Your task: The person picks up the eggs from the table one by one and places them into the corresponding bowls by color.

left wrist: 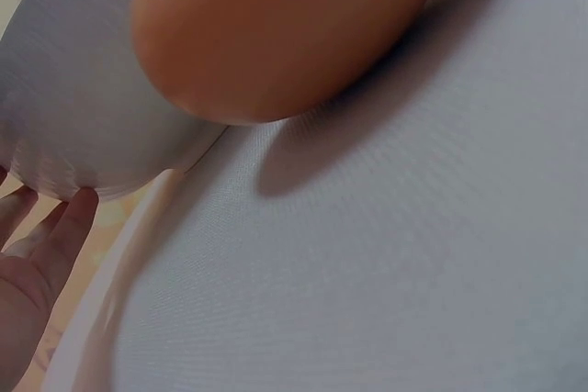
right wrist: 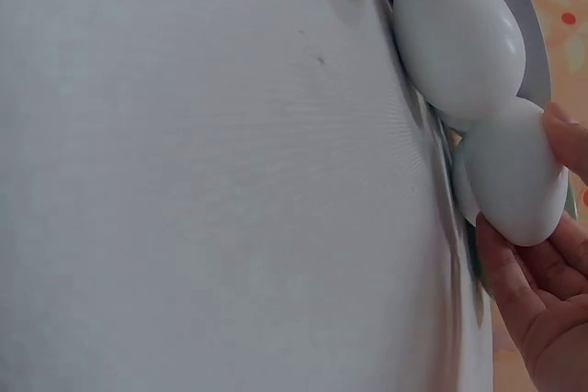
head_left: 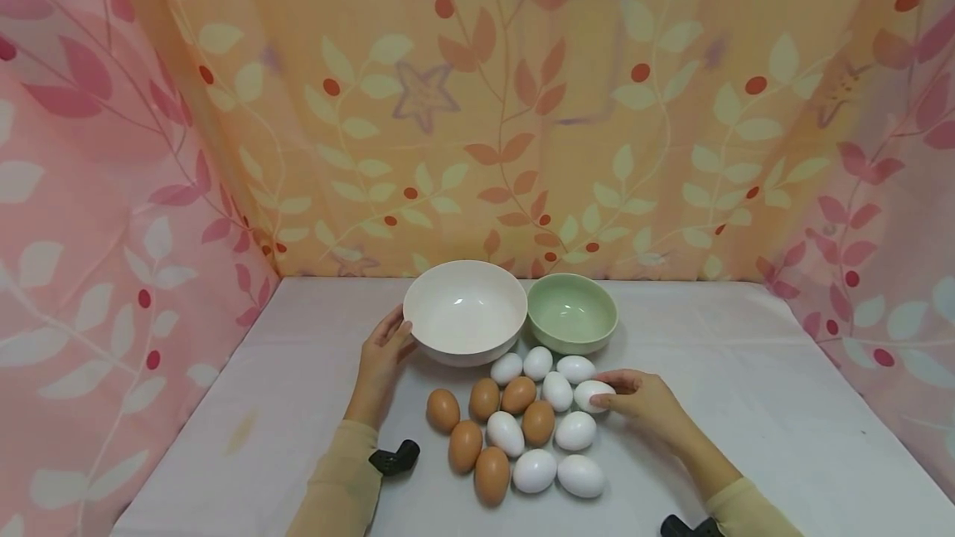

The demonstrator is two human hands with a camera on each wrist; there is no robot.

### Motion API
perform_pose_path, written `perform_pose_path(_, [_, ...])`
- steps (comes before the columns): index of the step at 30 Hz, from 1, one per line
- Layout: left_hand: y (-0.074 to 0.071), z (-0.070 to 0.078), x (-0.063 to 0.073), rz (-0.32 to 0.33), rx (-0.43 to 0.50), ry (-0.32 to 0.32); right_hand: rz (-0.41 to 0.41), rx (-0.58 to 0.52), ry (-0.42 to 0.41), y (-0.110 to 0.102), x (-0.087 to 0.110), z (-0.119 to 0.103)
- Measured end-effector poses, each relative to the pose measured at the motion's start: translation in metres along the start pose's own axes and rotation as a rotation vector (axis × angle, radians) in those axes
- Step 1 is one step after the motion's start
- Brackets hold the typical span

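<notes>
A large white bowl (head_left: 464, 305) stands at the back of the table. My left hand (head_left: 386, 346) touches its left outer side; in the left wrist view, the fingertips (left wrist: 84, 197) rest against the bowl's wall with the fingers fairly straight. My right hand (head_left: 645, 400) pinches a white egg (head_left: 593, 396) at the right edge of the egg group. The right wrist view shows that egg (right wrist: 516, 172) between thumb and fingers, close beside another white egg (right wrist: 459, 48). Several more white eggs (head_left: 582, 476) and brown eggs (head_left: 492, 476) lie in front of the bowl.
A smaller green bowl (head_left: 572, 313) stands right beside the white bowl, behind the eggs. A white cloth (head_left: 746, 404) covers the table. Patterned curtains (head_left: 477, 106) close off the back and both sides.
</notes>
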State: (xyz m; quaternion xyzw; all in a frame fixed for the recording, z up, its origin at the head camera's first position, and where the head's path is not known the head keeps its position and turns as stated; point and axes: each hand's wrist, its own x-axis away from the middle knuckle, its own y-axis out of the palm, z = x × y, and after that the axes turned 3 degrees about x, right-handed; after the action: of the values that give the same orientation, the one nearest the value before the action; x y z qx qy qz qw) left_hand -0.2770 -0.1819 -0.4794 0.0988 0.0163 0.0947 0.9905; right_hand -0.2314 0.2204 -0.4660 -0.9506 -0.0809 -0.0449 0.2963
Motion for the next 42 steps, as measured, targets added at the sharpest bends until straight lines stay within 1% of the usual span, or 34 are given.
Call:
perform_pose_path(6, [0.001, -0.001, -0.002, -0.006, 0.007, -0.005, 0.008, -0.006, 0.008, -0.007, 0.001, -0.011])
perform_pose_path(11, [0.001, 0.000, -0.003, -0.006, 0.002, 0.000, 0.022, 0.017, 0.006, -0.010, 0.002, -0.026])
perform_pose_path(15, [0.003, 0.001, -0.004, -0.009, 0.002, 0.000, 0.023, 0.014, -0.005, -0.014, -0.001, -0.037])
perform_pose_path(22, [0.004, 0.002, -0.005, -0.007, 0.004, -0.005, 0.036, -0.004, -0.041, -0.022, -0.011, -0.050])
perform_pose_path(32, [0.003, 0.002, -0.006, -0.017, -0.013, -0.004, 0.036, -0.011, -0.033, -0.029, -0.027, -0.060])
perform_pose_path(39, [-0.001, -0.002, -0.001, 0.020, -0.045, -0.013, 0.032, -0.013, -0.036, -0.029, -0.040, -0.069])
perform_pose_path(42, [0.000, -0.002, -0.001, 0.012, -0.038, -0.004, 0.044, -0.014, -0.046, -0.031, -0.047, -0.069])
